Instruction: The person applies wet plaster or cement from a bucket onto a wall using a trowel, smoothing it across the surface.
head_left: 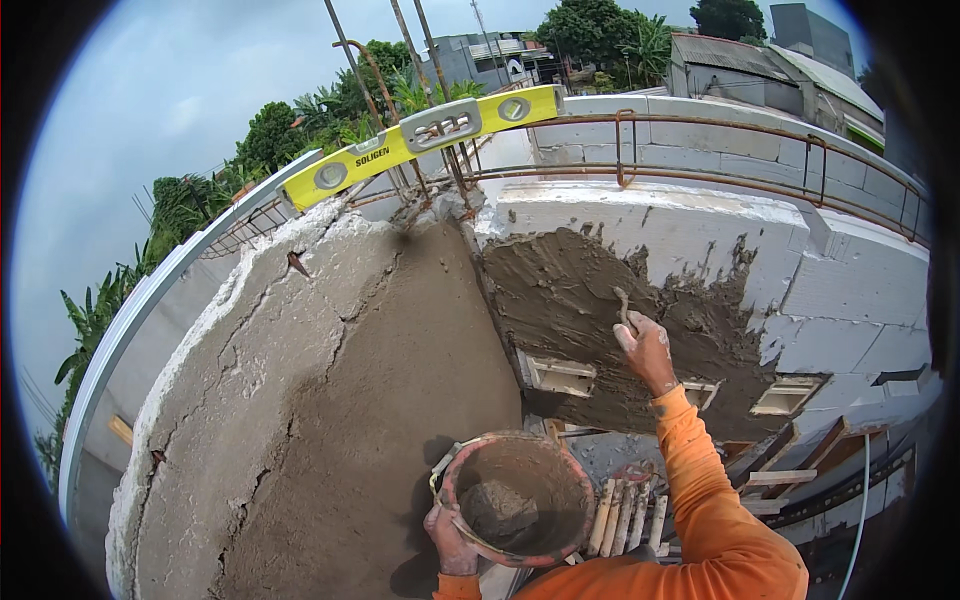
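My left hand grips the left rim of a round reddish bucket, beside its pale handle. Inside the bucket, a lump of grey mortar sits at the bottom. My right hand is closed around a mortar-caked trowel, held up against the wall. Its blade cannot be made out against the mortar. Around it, wet dark mortar covers part of the white block wall, with ragged edges and ridges. Small rectangular vent openings are set along the lower edge of the mortar.
On the left stands a plastered wall, partly damp, with cracks. A yellow spirit level rests across the top corner, near upright rusty rebar. A rebar cage runs along the top right. Bamboo poles lie below the bucket.
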`<state>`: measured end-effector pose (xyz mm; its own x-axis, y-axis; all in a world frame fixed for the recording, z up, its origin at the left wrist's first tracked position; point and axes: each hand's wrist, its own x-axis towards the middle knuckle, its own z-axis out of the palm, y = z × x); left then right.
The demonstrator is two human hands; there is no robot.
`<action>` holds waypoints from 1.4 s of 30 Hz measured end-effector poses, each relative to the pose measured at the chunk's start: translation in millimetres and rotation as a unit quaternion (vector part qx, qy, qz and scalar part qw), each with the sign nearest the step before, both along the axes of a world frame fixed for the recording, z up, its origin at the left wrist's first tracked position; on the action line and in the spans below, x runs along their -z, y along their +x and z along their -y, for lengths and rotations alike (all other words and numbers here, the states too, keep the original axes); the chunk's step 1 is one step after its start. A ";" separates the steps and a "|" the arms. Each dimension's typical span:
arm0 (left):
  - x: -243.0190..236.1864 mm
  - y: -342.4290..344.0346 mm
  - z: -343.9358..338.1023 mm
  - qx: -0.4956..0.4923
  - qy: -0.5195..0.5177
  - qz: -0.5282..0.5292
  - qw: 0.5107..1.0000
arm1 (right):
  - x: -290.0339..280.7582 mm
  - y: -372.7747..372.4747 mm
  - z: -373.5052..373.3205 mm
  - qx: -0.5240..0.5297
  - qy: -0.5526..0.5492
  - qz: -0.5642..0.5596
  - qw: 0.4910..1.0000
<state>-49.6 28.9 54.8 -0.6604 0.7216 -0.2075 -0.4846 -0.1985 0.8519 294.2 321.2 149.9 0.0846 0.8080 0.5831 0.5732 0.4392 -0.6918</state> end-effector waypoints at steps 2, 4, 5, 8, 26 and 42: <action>-2.0 0.5 -4.3 -0.002 0.037 -0.006 0.999 | 4.2 18.5 6.6 0.000 -0.009 -0.019 1.000; -1.2 0.0 -4.5 0.003 0.034 -0.001 0.999 | 12.3 36.4 17.3 0.004 -0.037 -0.027 0.999; 0.6 -0.4 -3.6 0.003 0.022 0.003 1.000 | 17.7 43.7 23.2 0.017 -0.085 -0.033 0.996; 8.2 -3.3 3.3 0.022 0.020 0.013 0.999 | 41.5 44.8 42.2 0.028 -0.026 -0.040 0.998; 15.3 -2.7 8.6 0.031 0.017 -0.009 0.999 | 16.8 29.7 21.6 0.001 -0.076 -0.034 0.997; -17.2 44.3 -44.5 0.196 0.031 -0.175 0.964 | 104.8 -39.3 188.1 -0.134 -0.076 0.507 0.848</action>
<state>-5.3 73.4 72.0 -0.3565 0.9338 0.0295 -0.2176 -0.1137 0.9694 254.9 133.1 45.1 -0.5968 0.7911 0.1341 0.8007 0.5979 0.0363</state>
